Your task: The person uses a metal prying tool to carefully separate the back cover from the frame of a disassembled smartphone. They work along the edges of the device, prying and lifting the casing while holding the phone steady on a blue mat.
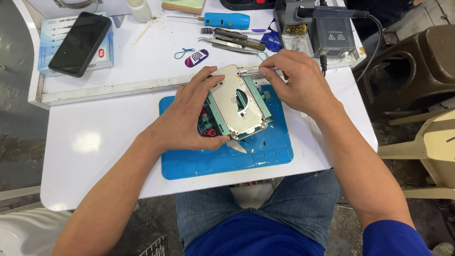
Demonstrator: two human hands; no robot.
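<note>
Lap: blue shirt (256, 237) and jeans (265, 204) closest to the lens, knees tucked under the table edge.
Phone shell: silver phone back (237, 102), inner side up, clamped in a green jig (258, 102) on the blue mat (218, 161).
Axis: long side runs from far-left to near-right, tilted on the mat; near end points toward the lap.
Left hand (189, 118): fingers curled over the shell's left edge and the jig, gripping both, thumb low by a red knob (210, 133).
Right hand (294, 78): fingers pinched shut on a thin metal tool (251, 71) at the shell's far end.
Surface: white table (95, 147), scuffed, with a raised white shelf (142, 61) behind the mat.
Shelf: black phone (79, 43) on a pale box, blue-handled tool (226, 20), tweezers (234, 45), soldering station (327, 31).
Room: grey concrete floor (14, 118), brown chair (417, 61) and cream chair (436, 156) at right.
</note>
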